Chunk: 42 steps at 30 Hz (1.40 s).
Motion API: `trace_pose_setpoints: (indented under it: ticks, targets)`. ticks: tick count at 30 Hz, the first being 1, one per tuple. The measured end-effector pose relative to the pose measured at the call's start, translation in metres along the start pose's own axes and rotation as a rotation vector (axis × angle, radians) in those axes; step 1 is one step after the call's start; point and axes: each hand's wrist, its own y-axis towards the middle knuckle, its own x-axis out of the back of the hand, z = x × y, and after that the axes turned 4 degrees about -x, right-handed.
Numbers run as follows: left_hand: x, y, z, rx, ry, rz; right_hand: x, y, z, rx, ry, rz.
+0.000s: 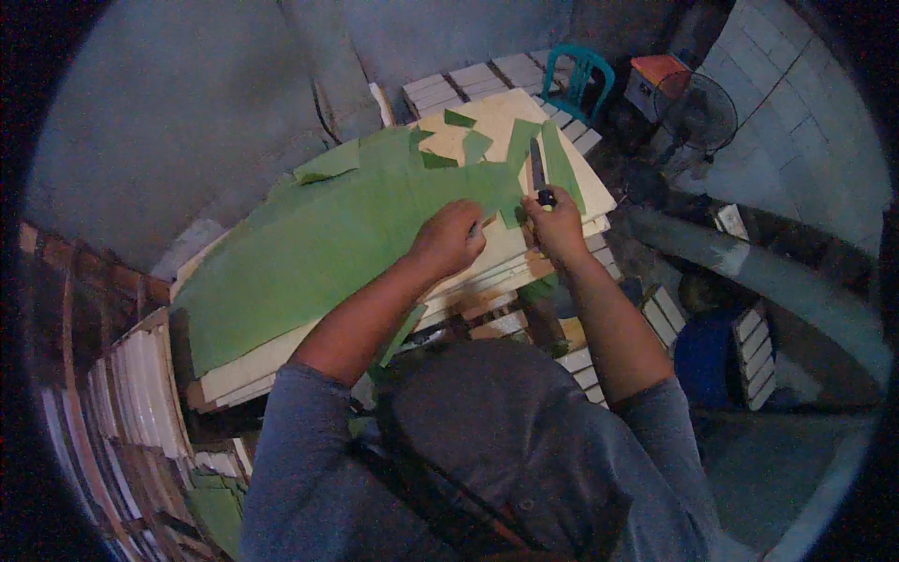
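Observation:
My left hand is closed over the green sheet near its right part, around a small object that I cannot make out clearly. My right hand grips a dark-handled tool with a long, narrow blade, pointing away from me. Narrow green strips lie beside the blade on pale, stacked boards. Several green offcuts lie at the back of the stack, and the large green sheet covers most of its left side.
A teal plastic chair, a standing fan and an orange-topped box are at the back right. A blue drum is right of the stack, and racks of pale pieces are at left. A wall bounds the back left.

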Motion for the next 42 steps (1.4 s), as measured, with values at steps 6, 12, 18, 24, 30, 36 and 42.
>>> trace_pose_setpoints:
  ticks: [6,12,18,24,30,36,42]
  targets:
    - [0.022,-0.006,0.007,0.295,-0.338,-0.668,-0.022,0.009,-0.006,-0.113,0.155,0.035]
    - [0.009,0.008,-0.009,-0.181,-0.078,-0.655,-0.013,-0.043,0.096,-0.056,0.662,0.234]
    - [0.008,-0.005,-0.022,-0.264,0.14,-0.345,0.005,0.004,0.045,0.075,0.263,-0.08]
    - [0.006,-0.048,0.037,-0.152,0.175,0.016,0.062,0.096,-0.06,0.004,-0.152,-0.221]
    - [0.009,-0.036,0.054,-0.039,0.089,0.092,0.064,0.058,-0.018,0.341,-0.466,-0.423]
    - [0.023,-0.005,0.072,0.056,0.22,0.143,-0.047,-0.001,0.028,0.297,-0.555,0.229]
    - [0.03,0.003,0.075,0.1,0.163,0.201,-0.111,0.033,0.042,0.228,-0.653,0.258]
